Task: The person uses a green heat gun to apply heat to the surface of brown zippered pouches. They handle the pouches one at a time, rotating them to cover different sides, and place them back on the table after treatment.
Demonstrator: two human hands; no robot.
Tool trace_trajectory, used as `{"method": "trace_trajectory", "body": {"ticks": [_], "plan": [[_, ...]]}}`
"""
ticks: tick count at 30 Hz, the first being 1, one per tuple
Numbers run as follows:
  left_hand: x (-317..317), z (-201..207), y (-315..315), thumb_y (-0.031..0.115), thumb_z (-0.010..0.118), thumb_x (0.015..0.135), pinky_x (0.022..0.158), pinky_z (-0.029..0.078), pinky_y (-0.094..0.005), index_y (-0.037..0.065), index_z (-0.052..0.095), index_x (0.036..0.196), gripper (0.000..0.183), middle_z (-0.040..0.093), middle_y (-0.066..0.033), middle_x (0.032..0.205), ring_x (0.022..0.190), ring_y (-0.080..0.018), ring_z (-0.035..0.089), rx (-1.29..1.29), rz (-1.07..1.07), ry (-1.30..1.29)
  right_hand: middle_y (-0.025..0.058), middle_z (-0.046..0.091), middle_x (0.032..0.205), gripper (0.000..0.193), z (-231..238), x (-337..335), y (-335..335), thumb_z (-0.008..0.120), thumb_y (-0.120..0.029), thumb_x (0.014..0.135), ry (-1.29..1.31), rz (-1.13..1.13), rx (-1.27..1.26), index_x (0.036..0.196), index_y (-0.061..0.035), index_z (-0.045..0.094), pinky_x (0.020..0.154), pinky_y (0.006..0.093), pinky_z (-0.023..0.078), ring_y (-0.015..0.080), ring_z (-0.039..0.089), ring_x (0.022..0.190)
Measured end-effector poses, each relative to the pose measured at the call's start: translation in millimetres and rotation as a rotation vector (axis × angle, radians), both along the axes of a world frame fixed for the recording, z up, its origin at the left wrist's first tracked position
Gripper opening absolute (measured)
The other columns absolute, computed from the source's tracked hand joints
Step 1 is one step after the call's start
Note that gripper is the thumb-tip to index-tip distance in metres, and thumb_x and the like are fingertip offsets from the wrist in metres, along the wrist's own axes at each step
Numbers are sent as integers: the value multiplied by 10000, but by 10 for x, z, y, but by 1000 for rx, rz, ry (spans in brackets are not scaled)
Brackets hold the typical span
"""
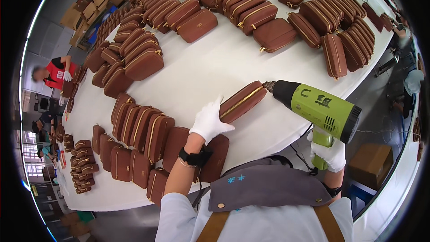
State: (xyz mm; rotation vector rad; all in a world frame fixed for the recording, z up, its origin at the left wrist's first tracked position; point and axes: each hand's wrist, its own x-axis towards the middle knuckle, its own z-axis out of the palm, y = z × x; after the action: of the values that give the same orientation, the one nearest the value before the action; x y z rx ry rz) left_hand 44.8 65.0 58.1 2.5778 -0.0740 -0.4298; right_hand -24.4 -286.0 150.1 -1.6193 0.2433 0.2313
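Observation:
My left hand (208, 122), in a white glove, grips the near left end of a brown zip bag (244, 102). The bag is tilted so that its gold zipper faces up. My right hand (332, 153), also gloved, is wrapped round the handle of a green heat gun (320, 107) with a black front and rear. Its metal nozzle points left at the far right end of the bag, very close to it; whether they touch I cannot tell. Beside my left forearm lie more brown bags (214, 159), partly hidden by it.
A white-covered table (192, 69) carries rows of brown zip bags (197, 26) along its far side and left. At the right, below the table, sits a cardboard box (371, 166). A cord hangs near the heat gun. A person in a red vest (56, 74) stands far left.

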Motion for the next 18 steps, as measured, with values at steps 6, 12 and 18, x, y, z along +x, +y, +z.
{"method": "trace_trajectory", "body": {"ticks": [6, 12, 18], "plan": [[-325, -297, 100, 277, 837, 672, 961, 491, -383, 38, 414, 1435, 905, 571, -195, 1279, 1122, -333, 597, -225, 183, -58, 78, 663, 919, 462, -195, -76, -53, 699, 84, 708, -188, 454, -54, 1150, 5, 595, 615, 280, 536, 159, 637, 811], [-274, -385, 99, 239, 834, 678, 969, 490, -375, 41, 459, 1402, 839, 573, -174, 1290, 1138, -325, 600, -284, 196, -138, 76, 699, 1050, 488, -137, -165, -20, 804, 16, 689, -54, 406, -7, 1149, -23, 645, 794, 314, 534, 181, 662, 911], [-212, -386, 83, 286, 747, 842, 901, 521, -336, 18, 433, 1438, 725, 589, -148, 1299, 1094, -241, 618, -564, 322, 22, 71, 663, 951, 501, -16, -130, 32, 668, 106, 684, 1, 301, 34, 1165, -15, 597, 605, 281, 522, 162, 629, 791]]}}
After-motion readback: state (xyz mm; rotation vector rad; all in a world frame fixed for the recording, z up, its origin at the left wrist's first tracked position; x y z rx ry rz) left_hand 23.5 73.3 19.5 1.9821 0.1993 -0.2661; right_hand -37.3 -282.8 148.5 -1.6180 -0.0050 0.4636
